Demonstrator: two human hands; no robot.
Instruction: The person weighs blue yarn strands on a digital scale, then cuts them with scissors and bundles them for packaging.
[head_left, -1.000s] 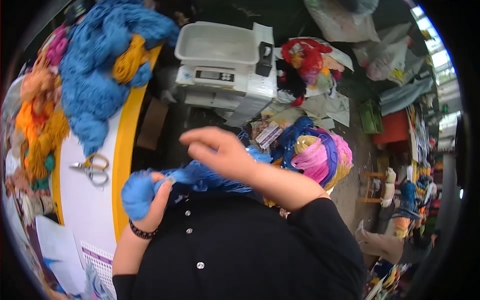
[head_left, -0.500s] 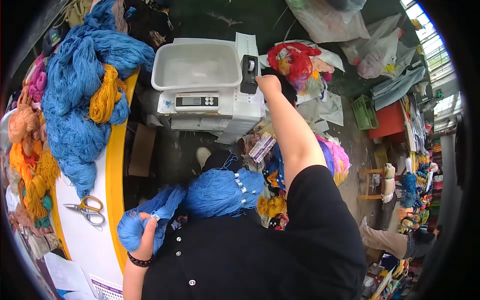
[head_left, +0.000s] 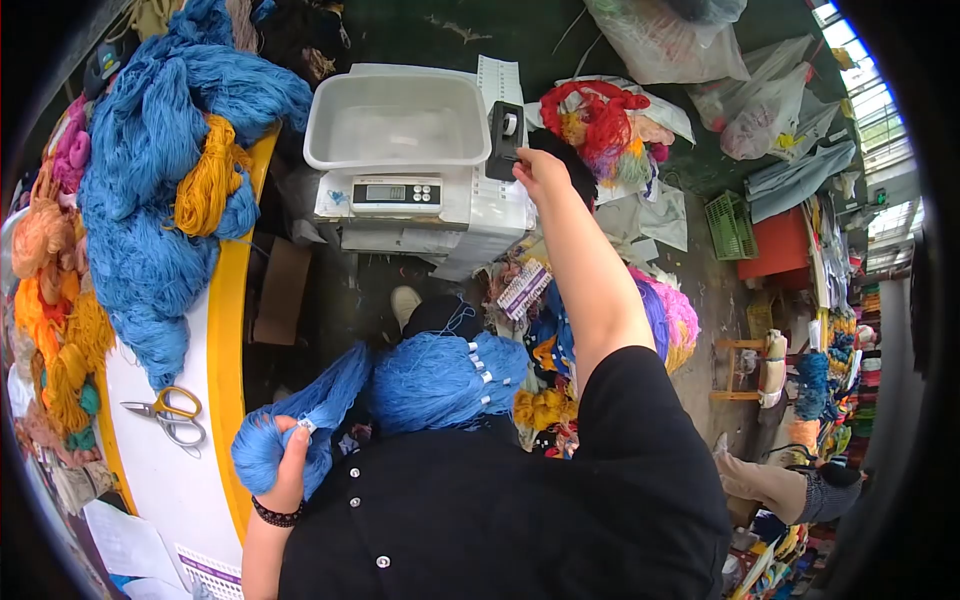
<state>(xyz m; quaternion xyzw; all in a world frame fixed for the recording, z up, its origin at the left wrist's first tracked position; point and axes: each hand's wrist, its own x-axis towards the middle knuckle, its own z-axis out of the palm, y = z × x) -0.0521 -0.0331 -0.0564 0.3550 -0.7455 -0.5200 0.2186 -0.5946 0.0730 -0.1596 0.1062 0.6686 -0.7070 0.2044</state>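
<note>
Nearest, at the left, the left hand [head_left: 285, 468] holds a blue skein [head_left: 258, 450], its fingers closed around the yarn with the thumb by a white band [head_left: 308, 425]; strands spread up and to the right. Just right of it, in front of the black shirt [head_left: 500, 510], lies a larger blue bundle [head_left: 425, 385] with several white bands along its right part.

At the left, the table [head_left: 160, 470] has a white top and a yellow edge. Scissors [head_left: 175, 415] lie on it, one handle loop yellow and the other grey. Farther along the table is a big heap of blue yarn [head_left: 150, 200], with a yellow skein [head_left: 210, 180] on its right side.

Farther ahead, a scale [head_left: 398, 193] with a lit display stands in front of a translucent plastic tub [head_left: 397, 120]. Right of the tub is a black tape dispenser [head_left: 506, 140]. The right hand [head_left: 543, 174] reaches to its near right edge, fingers bent and partly closed; whether they grip tape cannot be told. Beyond, to the right, are red yarn [head_left: 595, 115] and a green basket [head_left: 731, 226].
</note>
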